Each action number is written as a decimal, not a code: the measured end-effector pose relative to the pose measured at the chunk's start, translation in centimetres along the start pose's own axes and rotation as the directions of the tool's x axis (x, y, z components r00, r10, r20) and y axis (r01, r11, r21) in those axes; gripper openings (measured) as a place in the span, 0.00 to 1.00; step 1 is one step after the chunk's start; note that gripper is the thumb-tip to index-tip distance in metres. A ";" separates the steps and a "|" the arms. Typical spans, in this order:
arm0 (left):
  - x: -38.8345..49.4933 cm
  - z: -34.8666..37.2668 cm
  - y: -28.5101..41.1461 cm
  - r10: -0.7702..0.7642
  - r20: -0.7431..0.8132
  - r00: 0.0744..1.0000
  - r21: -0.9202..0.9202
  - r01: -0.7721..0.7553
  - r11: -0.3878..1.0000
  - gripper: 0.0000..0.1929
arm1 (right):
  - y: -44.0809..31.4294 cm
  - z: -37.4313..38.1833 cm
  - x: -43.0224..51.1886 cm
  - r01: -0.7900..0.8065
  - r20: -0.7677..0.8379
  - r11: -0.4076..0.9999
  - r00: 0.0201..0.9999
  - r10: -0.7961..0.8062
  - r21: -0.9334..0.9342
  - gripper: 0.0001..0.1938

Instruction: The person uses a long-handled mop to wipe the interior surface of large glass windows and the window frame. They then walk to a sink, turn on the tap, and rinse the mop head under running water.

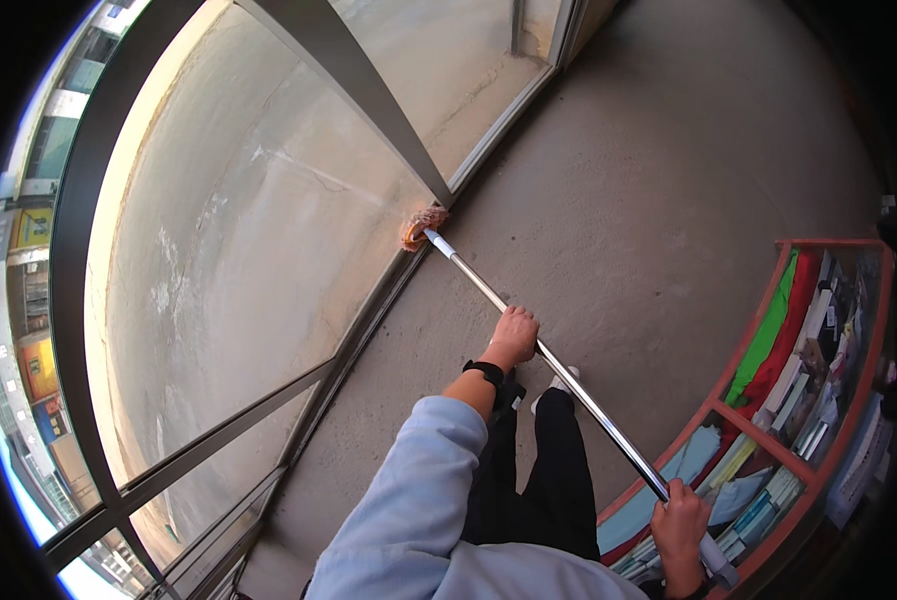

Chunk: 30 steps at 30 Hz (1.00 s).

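Note:
My left hand [514,334], with a black band on the wrist, grips the middle of a metal mop pole [595,411]. Lower right, my right hand [679,526] is closed around the same pole near its grey end. The pole slants up and left to a fluffy pinkish-brown mop head [424,227], which rests at the bottom of the glass wall, beside the foot of a grey metal window post [388,97]. Part of an orange piece shows at the mop head.
A red-framed case [767,442] holding cloths, boxes and papers stands at the right. Grey concrete floor [666,187] spreads between it and the framed glass wall at the left. A white shoe [565,380] shows below the pole. Buildings appear beyond the glass.

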<state>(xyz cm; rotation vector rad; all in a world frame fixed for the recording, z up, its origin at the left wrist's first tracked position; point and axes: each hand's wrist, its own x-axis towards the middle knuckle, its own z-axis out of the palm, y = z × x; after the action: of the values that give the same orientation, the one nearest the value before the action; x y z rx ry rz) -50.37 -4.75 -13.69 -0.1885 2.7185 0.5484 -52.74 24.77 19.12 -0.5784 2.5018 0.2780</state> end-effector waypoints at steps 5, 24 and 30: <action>-3.7 0.9 0.0 -0.134 -0.077 0.988 -0.067 0.129 0.989 0.06 | 1.4 -0.1 -0.1 0.154 -0.062 0.985 0.985 -0.160 -0.083 0.12; -29.0 14.7 -2.1 -0.490 0.071 0.869 -0.010 0.492 0.871 0.06 | -4.1 14.1 -10.0 0.558 -0.090 0.830 0.825 -0.557 -0.026 0.10; -37.9 17.5 -3.4 -0.521 0.259 0.813 0.042 0.530 0.847 0.12 | -8.5 19.4 -16.7 0.584 -0.058 0.811 0.811 -0.583 0.014 0.12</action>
<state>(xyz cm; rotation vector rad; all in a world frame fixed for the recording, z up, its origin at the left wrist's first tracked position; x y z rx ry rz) -8.97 1.27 -15.78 -0.7940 2.2549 0.4127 -27.15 29.07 11.75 -1.3146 2.2281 -0.0162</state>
